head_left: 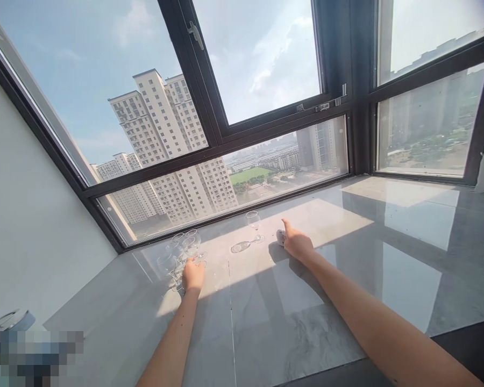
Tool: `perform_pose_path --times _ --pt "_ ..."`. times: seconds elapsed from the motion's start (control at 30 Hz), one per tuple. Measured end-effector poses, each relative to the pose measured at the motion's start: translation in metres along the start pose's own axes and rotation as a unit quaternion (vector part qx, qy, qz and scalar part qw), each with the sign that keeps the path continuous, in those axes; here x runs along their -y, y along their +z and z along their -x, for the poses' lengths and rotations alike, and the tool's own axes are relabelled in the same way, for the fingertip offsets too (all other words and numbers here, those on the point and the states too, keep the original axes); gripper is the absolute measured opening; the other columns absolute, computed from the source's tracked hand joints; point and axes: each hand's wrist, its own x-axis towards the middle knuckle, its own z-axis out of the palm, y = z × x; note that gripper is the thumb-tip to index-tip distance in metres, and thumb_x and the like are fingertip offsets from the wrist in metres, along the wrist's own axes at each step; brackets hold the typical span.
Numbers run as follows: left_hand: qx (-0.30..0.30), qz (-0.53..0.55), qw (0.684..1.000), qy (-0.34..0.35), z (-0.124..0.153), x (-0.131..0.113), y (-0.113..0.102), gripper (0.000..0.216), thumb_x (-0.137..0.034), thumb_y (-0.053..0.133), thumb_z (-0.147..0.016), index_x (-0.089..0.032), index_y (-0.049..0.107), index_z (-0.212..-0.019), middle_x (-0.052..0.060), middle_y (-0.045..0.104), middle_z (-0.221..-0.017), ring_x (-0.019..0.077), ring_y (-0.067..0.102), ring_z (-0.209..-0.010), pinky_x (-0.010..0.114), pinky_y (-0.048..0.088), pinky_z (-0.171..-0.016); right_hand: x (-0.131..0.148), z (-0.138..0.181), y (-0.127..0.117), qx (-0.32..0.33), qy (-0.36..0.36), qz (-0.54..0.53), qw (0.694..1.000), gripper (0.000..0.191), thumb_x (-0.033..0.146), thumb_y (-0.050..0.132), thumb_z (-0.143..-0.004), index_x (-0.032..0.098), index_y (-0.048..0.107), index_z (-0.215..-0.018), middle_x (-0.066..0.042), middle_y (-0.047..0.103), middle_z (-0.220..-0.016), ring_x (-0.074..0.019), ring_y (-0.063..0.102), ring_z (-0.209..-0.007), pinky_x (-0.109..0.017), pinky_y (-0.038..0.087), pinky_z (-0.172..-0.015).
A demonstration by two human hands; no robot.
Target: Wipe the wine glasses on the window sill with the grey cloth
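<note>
Several clear stemmed wine glasses (168, 262) stand close together on the left of the grey tiled sill. My left hand (193, 275) is at their right side, its fingers closed round the lower part of one wine glass (191, 243); the exact grip is partly hidden. A single wine glass (253, 219) stands upright between my hands, near the window, and casts a shadow to its left. My right hand (299, 245) is right of it and apart from it. Its fingers close on a small, bunched white cloth (280, 237) with dark marks, while the thumb points up.
A dark-framed window (226, 137) runs along the back of the tiled sill (266, 317), with tall buildings outside. It has a handle (195, 35). A white wall (28, 199) bounds the left. At lower left is a pale object (18, 320), partly blurred out.
</note>
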Motion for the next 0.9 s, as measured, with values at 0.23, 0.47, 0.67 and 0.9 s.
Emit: perform_pose_path --times 0.23,0.47,0.67,0.9 --pt "0.057 0.050 0.985 0.154 0.049 -0.031 0.020 0.012 -0.034 0.050 -0.084 -0.024 0.050 -0.077 -0.001 0.058 -0.067 0.0164 0.057 -0.065 0.026 0.037 -0.060 0.005 0.002 -0.004 0.028 0.039 0.037 0.998 0.074 0.043 0.040 -0.096 0.018 0.009 -0.158 -0.014 0.059 -0.131 -0.0312 0.048 -0.123 -0.036 0.043 -0.085" --pt "0.136 0.060 0.967 0.205 0.073 -0.119 0.078 0.037 -0.032 0.059 -0.082 -0.024 0.054 -0.117 0.002 0.069 -0.091 0.0178 0.065 -0.085 0.025 0.041 -0.066 0.004 0.006 -0.002 -0.073 -0.058 0.014 0.996 0.078 0.027 0.050 -0.092 0.013 0.010 -0.157 -0.015 0.053 -0.138 -0.0271 0.039 -0.132 -0.037 0.032 -0.104" --pt "0.140 0.026 0.974 0.177 0.058 -0.165 0.108 0.067 -0.043 0.063 -0.081 -0.023 0.042 -0.141 0.010 0.070 -0.113 0.0264 0.064 -0.106 0.032 0.045 -0.082 0.004 0.008 -0.001 -0.003 -0.066 0.017 0.998 0.082 0.010 0.046 -0.086 0.014 0.008 -0.158 -0.013 0.065 -0.120 -0.0245 0.055 -0.111 -0.031 0.041 -0.085" --pt "0.181 0.031 0.964 0.191 0.046 -0.181 0.122 0.040 -0.039 0.066 -0.080 -0.022 0.066 -0.116 0.009 0.071 -0.115 0.0262 0.065 -0.104 0.033 0.045 -0.086 0.015 0.015 0.003 0.062 -0.033 0.063 0.996 0.092 0.008 0.050 -0.082 0.021 0.001 -0.158 -0.015 0.069 -0.110 -0.0288 0.058 -0.111 -0.043 0.040 -0.091"
